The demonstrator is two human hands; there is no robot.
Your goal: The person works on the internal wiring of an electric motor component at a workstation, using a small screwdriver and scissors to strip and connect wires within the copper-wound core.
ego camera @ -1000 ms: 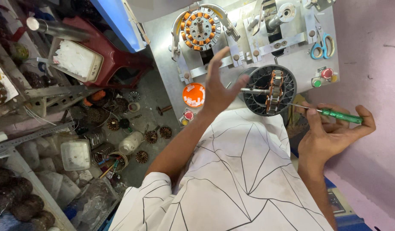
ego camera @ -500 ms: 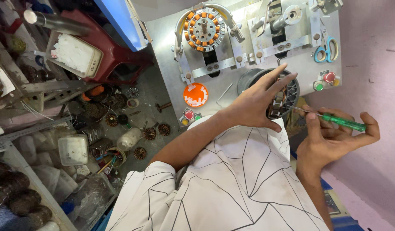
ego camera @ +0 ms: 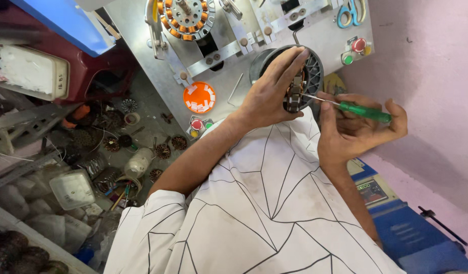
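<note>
My left hand (ego camera: 272,89) lies over a round black motor part (ego camera: 314,76) with a wound core, fingers gripping its face. It rests at the edge of a grey metal winding machine (ego camera: 142,30). My right hand (ego camera: 353,134) holds a green-handled screwdriver (ego camera: 368,112) level, with its thin tip pointing left at the core beside my left fingers. My white patterned shirt fills the lower middle.
On the machine sit a copper-wound stator (ego camera: 185,18), an orange disc (ego camera: 199,97), blue-handled scissors (ego camera: 349,12) and red and green buttons (ego camera: 354,49). Left, the floor holds a white box (ego camera: 33,73), a jar (ego camera: 137,162) and several small coils. A blue unit (ego camera: 421,238) sits at lower right.
My left hand moved right from beside the orange disc and closed over the black motor part. The screwdriver tip came up to the core.
</note>
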